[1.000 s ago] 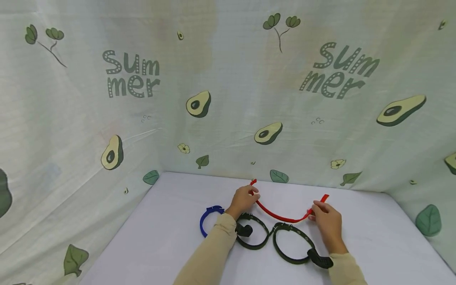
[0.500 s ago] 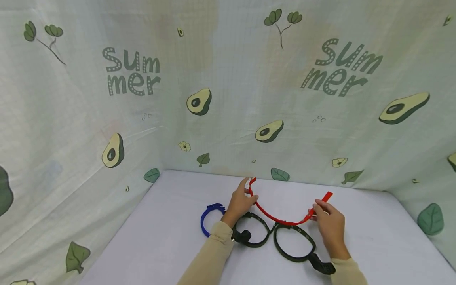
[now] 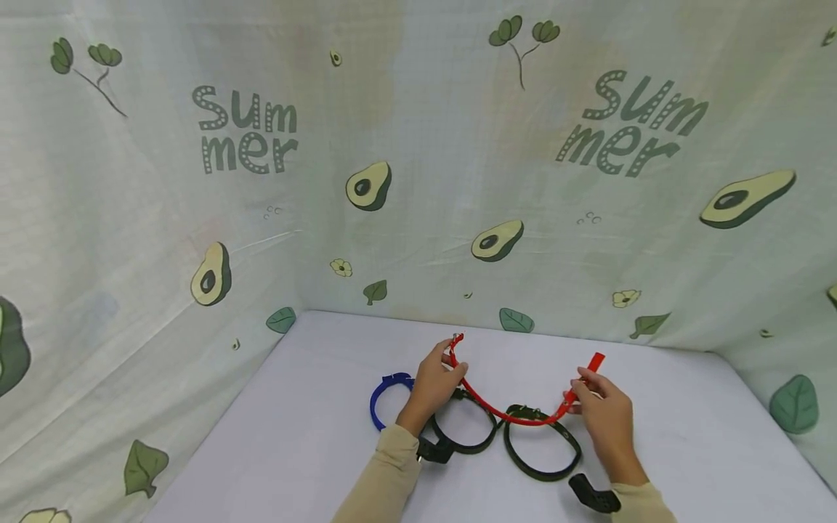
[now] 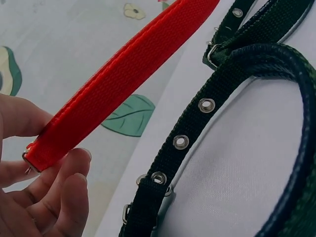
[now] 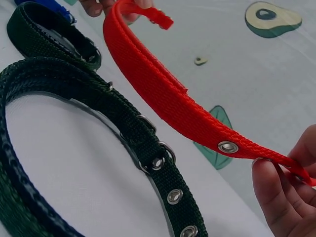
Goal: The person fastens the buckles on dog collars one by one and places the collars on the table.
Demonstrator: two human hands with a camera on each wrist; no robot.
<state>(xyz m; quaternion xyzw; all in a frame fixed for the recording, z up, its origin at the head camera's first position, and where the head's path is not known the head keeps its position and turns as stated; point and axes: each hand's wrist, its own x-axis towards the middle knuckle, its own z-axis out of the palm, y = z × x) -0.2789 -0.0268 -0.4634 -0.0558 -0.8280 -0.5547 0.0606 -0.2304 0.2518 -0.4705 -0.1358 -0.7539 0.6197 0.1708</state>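
A red dog collar (image 3: 487,405) hangs unbuckled in a sagging curve between both hands. My left hand (image 3: 433,385) pinches its buckle end; in the left wrist view the metal buckle shows beside the fingers (image 4: 74,165). At the other end, my right hand (image 3: 607,421) pinches the eyelet strap between thumb and fingers, and the flat red tip sticks up past them. Below the red strap, two dark green collars lie as buckled loops: the right one (image 3: 546,477) is partly crossed by it, the left one (image 3: 467,450) is partly behind my left wrist.
A blue collar (image 3: 373,405), also looped, lies at the left, partly covered by my left arm. The white table (image 3: 281,436) ends at a printed cloth wall (image 3: 405,240) behind. Black wrist cameras (image 3: 591,495) sit at both cuffs.
The red collar's middle has come lower and nearer, now overlapping the right green collar. My left hand has shifted slightly left and down after its fingers spread and drew in; my right hand stays nearly still.
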